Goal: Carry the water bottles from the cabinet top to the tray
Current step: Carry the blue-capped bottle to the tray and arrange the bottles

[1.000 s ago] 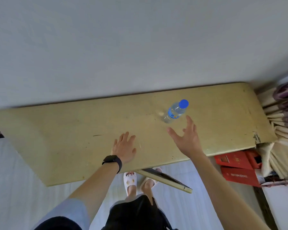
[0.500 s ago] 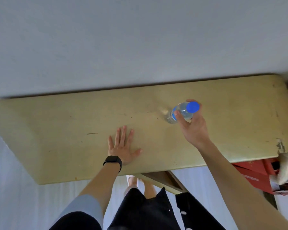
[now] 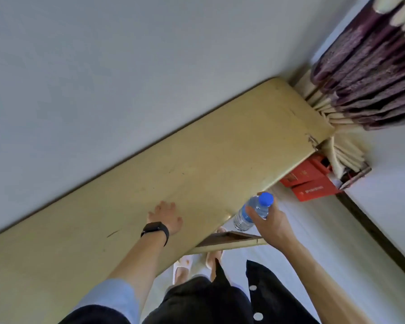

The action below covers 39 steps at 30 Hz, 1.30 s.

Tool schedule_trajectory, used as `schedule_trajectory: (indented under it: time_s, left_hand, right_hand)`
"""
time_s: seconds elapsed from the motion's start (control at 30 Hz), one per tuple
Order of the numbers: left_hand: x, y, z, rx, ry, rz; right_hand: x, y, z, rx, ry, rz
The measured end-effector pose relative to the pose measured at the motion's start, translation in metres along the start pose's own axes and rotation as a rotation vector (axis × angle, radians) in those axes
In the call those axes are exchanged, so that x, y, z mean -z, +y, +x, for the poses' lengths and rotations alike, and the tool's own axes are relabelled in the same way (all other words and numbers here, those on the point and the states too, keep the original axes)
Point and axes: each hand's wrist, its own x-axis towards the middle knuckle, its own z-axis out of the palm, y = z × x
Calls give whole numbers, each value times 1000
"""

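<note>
Off the near edge of the cabinet top [image 3: 197, 160], toward the right of the head view, I am holding the water bottle [image 3: 243, 218] in my right hand [image 3: 270, 224]. My fingers and thumb are curling round its upper half, just below the blue cap [image 3: 265, 198]. The clear bottle is tilting, with the cap pointing up and to the right and the base pointing down and to the left. It is hanging clear of the yellowish surface, above the pale floor [image 3: 313, 230] and just over the top edge of an open cabinet door [image 3: 232, 239].

To the left, my left hand [image 3: 166, 216] is resting palm down on the cabinet top close to its near edge. Its fingers are lying straight and slightly spread, gripping nothing. A black watch [image 3: 155, 230] is sitting on that wrist, and a light blue sleeve [image 3: 110, 298] is covering the upper arm.

Beyond the cabinet top a plain white wall [image 3: 126, 66] is filling the far side. At the far right a purple and cream curtain [image 3: 372, 78] is hanging down and bunching against the cabinet's right end. Below that end, red boxes [image 3: 309, 181] are lying stacked on the floor beside the right wall. Near me, white slippers [image 3: 182, 265] are showing under the cabinet edge, and black clothing with white buttons [image 3: 267, 288] is filling the bottom of the view.
</note>
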Motion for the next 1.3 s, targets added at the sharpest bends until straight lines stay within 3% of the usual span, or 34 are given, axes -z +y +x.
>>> schedule_trajectory:
  time_s: [0.2, 0.4, 0.53, 0.67, 0.87, 1.1, 1.3]
  left_hand:
    - [38, 87, -40, -393, 17, 394]
    - [12, 232, -124, -808, 114, 740]
    - [-45, 328, -220, -1170, 192, 850]
    - [-126, 407, -333, -1531, 239, 909]
    - [-262, 476, -517, -1955, 274, 899]
    - [-402, 530, -659, -2112, 298, 1015]
    - [-512, 572, -751, -2211, 197, 1080]
  right_hand:
    - [17, 78, -119, -198, 257, 189]
    - [33, 163, -248, -453, 632, 449]
    - [43, 212, -351, -625, 880, 568]
    - [48, 258, -461, -671, 1151, 651]
    - [60, 334, -634, -754, 1412, 590]
    - [63, 417, -789, -945, 1694, 528]
    - [67, 488, -887, -1094, 1817, 503]
